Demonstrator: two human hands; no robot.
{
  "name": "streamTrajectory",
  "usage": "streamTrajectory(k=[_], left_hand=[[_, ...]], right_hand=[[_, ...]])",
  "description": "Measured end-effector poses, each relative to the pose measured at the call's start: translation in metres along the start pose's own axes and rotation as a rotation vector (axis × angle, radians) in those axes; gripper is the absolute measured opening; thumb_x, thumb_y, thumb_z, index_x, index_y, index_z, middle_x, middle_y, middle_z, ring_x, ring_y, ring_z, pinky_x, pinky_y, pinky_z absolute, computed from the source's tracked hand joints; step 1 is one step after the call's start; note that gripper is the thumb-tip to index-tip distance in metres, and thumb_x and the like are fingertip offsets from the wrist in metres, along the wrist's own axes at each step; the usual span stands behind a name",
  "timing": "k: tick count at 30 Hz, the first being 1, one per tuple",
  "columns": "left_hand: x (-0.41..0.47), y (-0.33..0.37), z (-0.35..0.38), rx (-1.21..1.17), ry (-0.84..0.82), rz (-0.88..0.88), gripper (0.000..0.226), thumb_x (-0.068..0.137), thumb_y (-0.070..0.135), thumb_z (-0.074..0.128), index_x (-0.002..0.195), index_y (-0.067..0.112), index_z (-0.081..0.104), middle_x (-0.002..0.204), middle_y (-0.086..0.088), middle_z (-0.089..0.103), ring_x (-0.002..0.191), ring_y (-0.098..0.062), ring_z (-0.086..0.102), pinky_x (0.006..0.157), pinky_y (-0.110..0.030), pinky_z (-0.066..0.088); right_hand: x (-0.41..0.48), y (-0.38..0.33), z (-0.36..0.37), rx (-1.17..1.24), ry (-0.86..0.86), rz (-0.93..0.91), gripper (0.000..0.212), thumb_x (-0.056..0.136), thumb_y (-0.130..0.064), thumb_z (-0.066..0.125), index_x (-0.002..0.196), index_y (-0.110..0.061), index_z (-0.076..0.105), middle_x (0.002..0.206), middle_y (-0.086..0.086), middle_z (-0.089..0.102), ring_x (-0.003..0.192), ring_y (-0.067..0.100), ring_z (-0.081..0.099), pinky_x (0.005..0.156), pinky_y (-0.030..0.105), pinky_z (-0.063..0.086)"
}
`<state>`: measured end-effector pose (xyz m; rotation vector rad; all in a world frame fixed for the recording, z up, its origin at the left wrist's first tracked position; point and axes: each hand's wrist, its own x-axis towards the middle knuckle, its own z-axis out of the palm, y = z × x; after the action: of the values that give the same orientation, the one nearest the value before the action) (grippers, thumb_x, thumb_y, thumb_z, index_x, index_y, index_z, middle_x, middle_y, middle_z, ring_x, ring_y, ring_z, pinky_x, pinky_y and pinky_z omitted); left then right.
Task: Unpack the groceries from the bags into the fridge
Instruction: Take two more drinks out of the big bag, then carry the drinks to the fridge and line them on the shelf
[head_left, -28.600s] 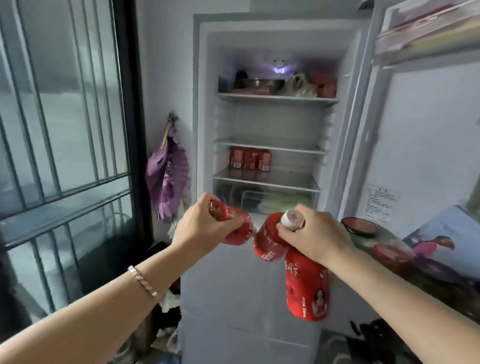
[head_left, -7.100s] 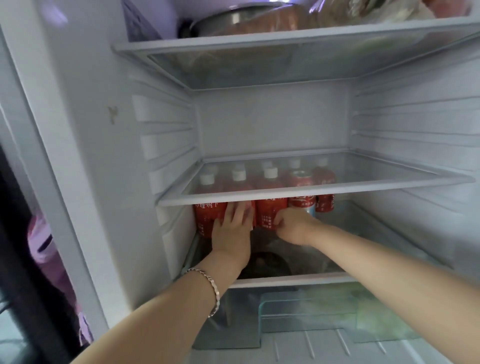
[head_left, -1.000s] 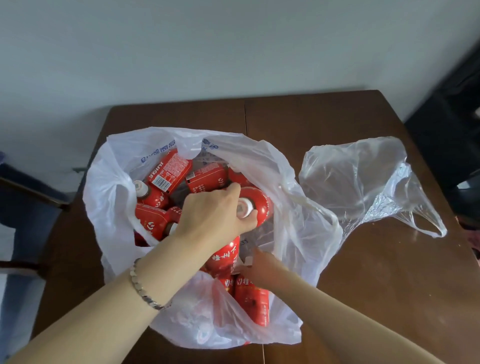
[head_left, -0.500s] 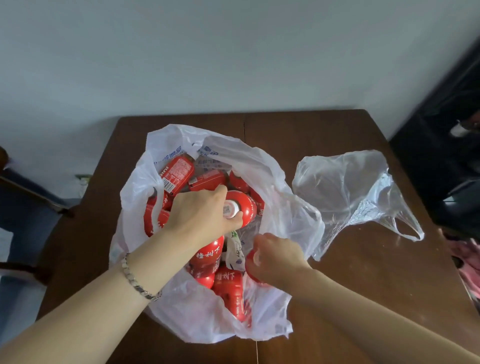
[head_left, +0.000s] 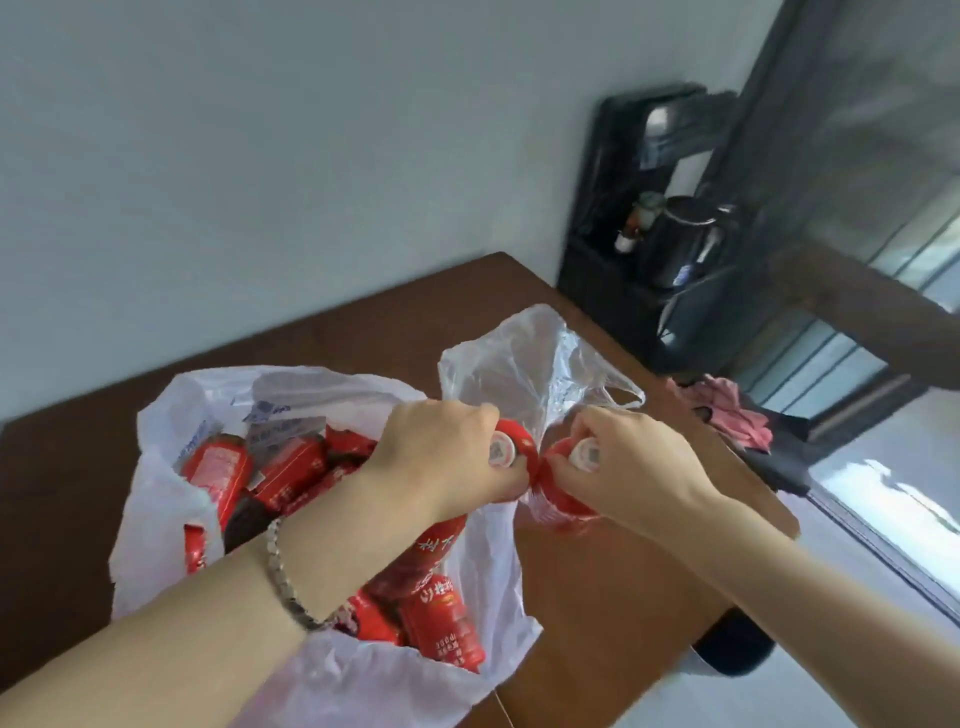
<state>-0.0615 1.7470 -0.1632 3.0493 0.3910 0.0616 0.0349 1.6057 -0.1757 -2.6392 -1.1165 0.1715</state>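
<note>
A white plastic bag lies open on the brown table, holding several red bottles with white caps. My left hand grips red bottles by their necks; one white cap shows beside my thumb and a bottle body hangs below my palm. My right hand is closed on another red bottle, its cap facing up, just right of the bag's rim. Both hands are raised above the bag, almost touching. The fridge is out of sight.
An empty clear plastic bag lies behind my hands. Beyond the table's far right corner stands a dark stand with a black kettle. A pink cloth lies to the right, near a barred window.
Both hands have lifted bottles up out of the white bag. My head has turned right, bringing the kettle stand and window into sight.
</note>
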Motion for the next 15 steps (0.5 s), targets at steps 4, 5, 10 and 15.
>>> streamTrajectory(k=[4, 5, 10, 15], left_hand=[[0.018, 0.058, -0.01, -0.014, 0.023, 0.283, 0.046, 0.086, 0.066, 0.038, 0.088, 0.021, 0.046, 0.097, -0.001, 0.065, 0.091, -0.021, 0.06, 0.068, -0.027, 0.033], [0.022, 0.079, -0.012, -0.004, 0.039, 0.355, 0.048, 0.086, 0.065, 0.037, 0.094, 0.019, 0.051, 0.099, -0.001, 0.065, 0.093, -0.02, 0.06, 0.069, -0.027, 0.034], [0.03, 0.194, -0.011, -0.002, 0.105, 0.642, 0.042, 0.085, 0.06, 0.039, 0.078, 0.02, 0.043, 0.077, 0.002, 0.056, 0.073, -0.017, 0.054, 0.061, -0.024, 0.036], [0.006, 0.345, -0.01, -0.011, 0.13, 0.939, 0.04, 0.082, 0.059, 0.043, 0.078, 0.019, 0.05, 0.073, 0.003, 0.058, 0.064, -0.015, 0.05, 0.058, -0.024, 0.035]], right_hand=[[-0.05, 0.041, -0.031, -0.028, 0.034, 0.229, 0.024, 0.084, -0.05, 0.055, 0.089, -0.026, 0.054, 0.086, -0.01, 0.06, 0.078, 0.011, 0.059, 0.066, 0.023, 0.053], [-0.066, 0.054, -0.039, -0.03, 0.048, 0.297, 0.024, 0.084, -0.05, 0.055, 0.089, -0.026, 0.053, 0.085, -0.009, 0.059, 0.077, 0.011, 0.058, 0.064, 0.022, 0.051], [-0.16, 0.123, -0.07, 0.016, 0.087, 0.628, 0.028, 0.085, -0.039, 0.058, 0.101, -0.017, 0.061, 0.097, 0.002, 0.065, 0.082, 0.019, 0.059, 0.07, 0.027, 0.053], [-0.292, 0.194, -0.097, 0.004, 0.275, 0.921, 0.029, 0.081, -0.039, 0.06, 0.099, -0.018, 0.065, 0.1, 0.004, 0.068, 0.086, 0.024, 0.061, 0.072, 0.029, 0.052]])
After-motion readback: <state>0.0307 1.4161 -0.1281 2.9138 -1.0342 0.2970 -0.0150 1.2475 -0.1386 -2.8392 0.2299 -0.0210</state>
